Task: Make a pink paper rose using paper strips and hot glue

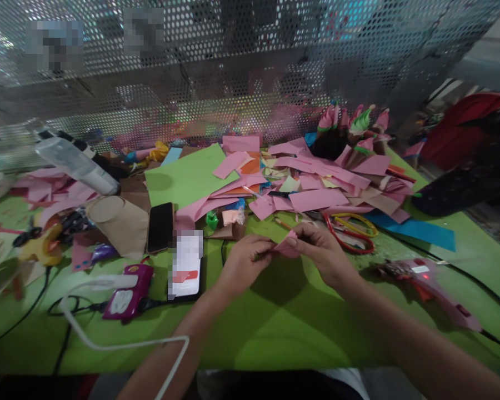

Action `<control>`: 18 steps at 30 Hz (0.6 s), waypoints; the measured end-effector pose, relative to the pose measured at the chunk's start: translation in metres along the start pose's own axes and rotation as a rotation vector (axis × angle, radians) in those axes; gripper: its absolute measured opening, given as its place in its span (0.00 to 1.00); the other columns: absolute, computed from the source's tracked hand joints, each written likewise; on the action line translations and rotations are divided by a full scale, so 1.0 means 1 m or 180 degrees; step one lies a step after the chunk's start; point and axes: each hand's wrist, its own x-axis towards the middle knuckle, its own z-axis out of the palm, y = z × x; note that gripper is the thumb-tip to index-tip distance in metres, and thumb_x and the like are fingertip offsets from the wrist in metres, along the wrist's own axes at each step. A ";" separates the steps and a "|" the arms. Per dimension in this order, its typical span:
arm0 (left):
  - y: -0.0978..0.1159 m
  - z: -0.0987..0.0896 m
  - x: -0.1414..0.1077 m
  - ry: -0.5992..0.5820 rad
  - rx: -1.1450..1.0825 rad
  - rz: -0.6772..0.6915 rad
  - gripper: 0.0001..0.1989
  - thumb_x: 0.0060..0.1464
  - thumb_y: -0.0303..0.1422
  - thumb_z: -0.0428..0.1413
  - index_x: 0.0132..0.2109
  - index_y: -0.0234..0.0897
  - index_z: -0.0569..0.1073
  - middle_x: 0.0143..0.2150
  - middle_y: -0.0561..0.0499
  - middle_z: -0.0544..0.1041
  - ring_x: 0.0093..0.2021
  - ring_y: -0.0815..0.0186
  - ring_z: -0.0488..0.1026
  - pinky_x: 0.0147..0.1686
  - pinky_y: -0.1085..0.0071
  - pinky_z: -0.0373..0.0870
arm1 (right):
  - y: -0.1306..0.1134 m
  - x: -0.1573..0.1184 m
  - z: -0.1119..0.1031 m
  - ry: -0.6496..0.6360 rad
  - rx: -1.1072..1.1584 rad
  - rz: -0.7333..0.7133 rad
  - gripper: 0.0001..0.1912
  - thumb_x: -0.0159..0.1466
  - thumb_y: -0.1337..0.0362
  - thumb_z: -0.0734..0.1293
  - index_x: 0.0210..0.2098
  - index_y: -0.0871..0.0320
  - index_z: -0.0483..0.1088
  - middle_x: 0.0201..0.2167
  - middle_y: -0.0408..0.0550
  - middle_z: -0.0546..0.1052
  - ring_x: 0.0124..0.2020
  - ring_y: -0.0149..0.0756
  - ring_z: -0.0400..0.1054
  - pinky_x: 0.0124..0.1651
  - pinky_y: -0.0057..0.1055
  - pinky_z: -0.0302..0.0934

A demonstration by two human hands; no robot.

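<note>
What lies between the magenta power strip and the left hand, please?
A smartphone with a lit screen lies between them, with a black cord on each side and bare green tabletop, as the head view shows.

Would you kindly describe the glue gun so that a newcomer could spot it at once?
On the green table, look to the right for the wide blue paper strip. Just nearer the camera lies the glue gun. Unlike the red loop nearby, it has a pink body, a small glowing red light and a black cable.
</note>
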 end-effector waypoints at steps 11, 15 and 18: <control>0.002 0.000 0.001 -0.0015 0.0097 -0.0046 0.07 0.57 0.26 0.58 0.40 0.38 0.80 0.40 0.47 0.82 0.41 0.62 0.78 0.42 0.67 0.73 | -0.001 0.001 -0.001 -0.0026 -0.0098 -0.0084 0.15 0.56 0.50 0.73 0.28 0.56 0.75 0.26 0.42 0.74 0.30 0.34 0.66 0.34 0.31 0.59; 0.001 0.001 0.001 -0.0001 0.0126 -0.0048 0.09 0.55 0.24 0.57 0.40 0.38 0.80 0.41 0.47 0.82 0.42 0.62 0.78 0.43 0.67 0.74 | -0.002 0.000 0.000 -0.0044 0.0003 -0.0054 0.15 0.55 0.50 0.74 0.28 0.55 0.74 0.25 0.41 0.73 0.28 0.33 0.64 0.33 0.31 0.58; 0.001 0.001 0.000 -0.0010 0.0140 -0.0028 0.10 0.54 0.22 0.57 0.40 0.38 0.80 0.42 0.47 0.82 0.42 0.62 0.78 0.44 0.66 0.74 | 0.000 0.001 -0.001 0.0038 -0.0011 -0.0066 0.17 0.54 0.48 0.75 0.26 0.56 0.73 0.24 0.41 0.71 0.27 0.32 0.63 0.31 0.30 0.57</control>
